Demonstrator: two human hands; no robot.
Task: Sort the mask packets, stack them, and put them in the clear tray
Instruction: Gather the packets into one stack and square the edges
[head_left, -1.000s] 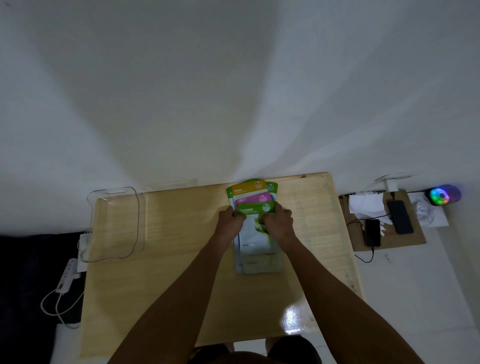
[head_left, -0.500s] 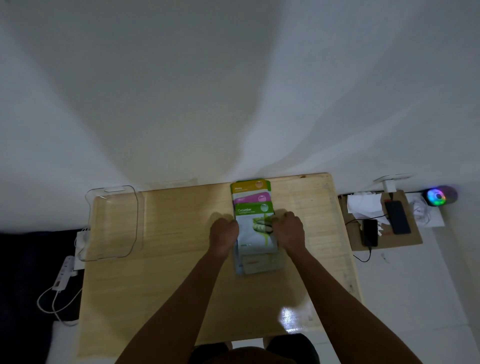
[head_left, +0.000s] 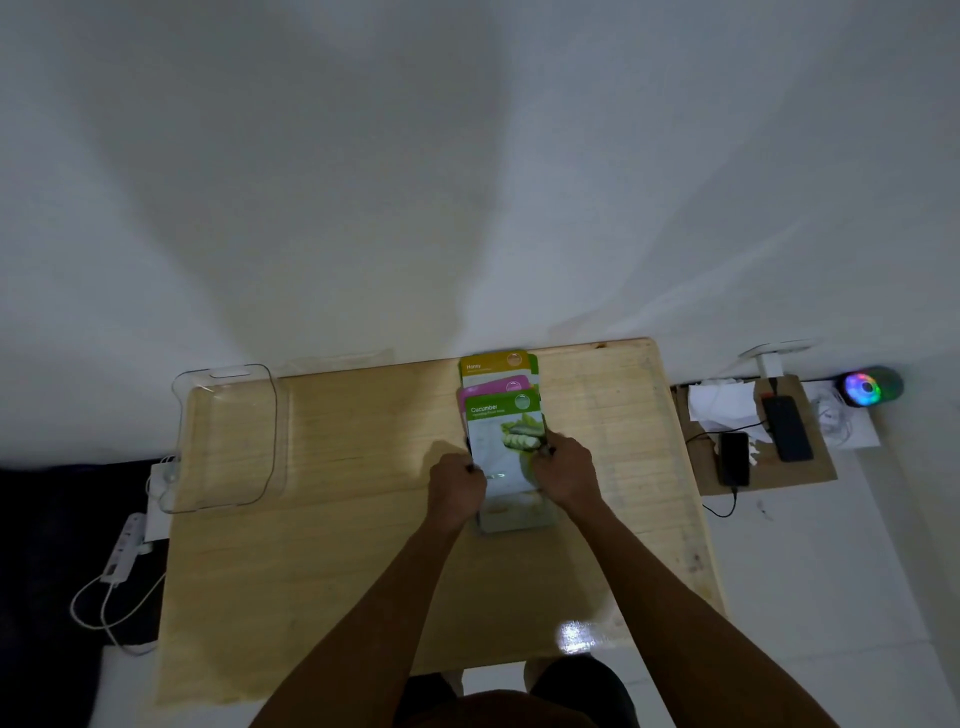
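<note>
A pile of mask packets lies on the wooden table (head_left: 337, 545), right of centre. The top one is a green Cucumber packet (head_left: 503, 431). A pink packet (head_left: 493, 387) and a yellow Honey packet (head_left: 493, 362) stick out behind it. My left hand (head_left: 456, 488) grips the pile's left edge and my right hand (head_left: 567, 475) grips its right edge. The pile's near end (head_left: 514, 517) shows between my wrists. The clear tray (head_left: 223, 436) sits at the table's far left with nothing in it.
A power strip with white cable (head_left: 122, 558) hangs off the table's left side. To the right, on a low brown board (head_left: 815, 470), lie two phones (head_left: 787, 428), crumpled paper and a cable. A glowing multicoloured speaker (head_left: 870, 385) stands beyond it.
Both hands slid back along the pile's sides toward me, squaring the fanned packets into a straighter stack. More of the Cucumber packet's front now shows.
</note>
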